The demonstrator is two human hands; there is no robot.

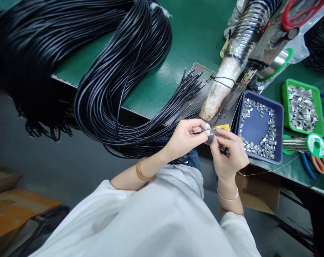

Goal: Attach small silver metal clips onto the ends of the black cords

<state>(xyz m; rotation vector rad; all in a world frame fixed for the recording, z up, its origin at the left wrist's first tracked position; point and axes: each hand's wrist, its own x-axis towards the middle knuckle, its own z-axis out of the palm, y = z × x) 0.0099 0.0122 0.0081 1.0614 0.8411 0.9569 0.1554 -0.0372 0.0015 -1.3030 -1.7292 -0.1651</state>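
Note:
My left hand is closed in a pinch on the end of a black cable, with white wrapping on its fingertips. Facing it, my right hand pinches a small shiny metal connector against that cable end; fingers partly cover the joint. A large bundle of black cables curves in from the left, and several stripped ends lie on a dark board just beyond my hands. Close above my fingertips is the tip of a plastic-wrapped duct hose, with a metal tool beside it. Something yellow shows behind my right fingers.
Right of my hands, a dark blue tray and a green tray hold small metal pieces. A solder wire spool and pliers lie at the right. Red-handled scissors are at the top. The green table's edge runs before me.

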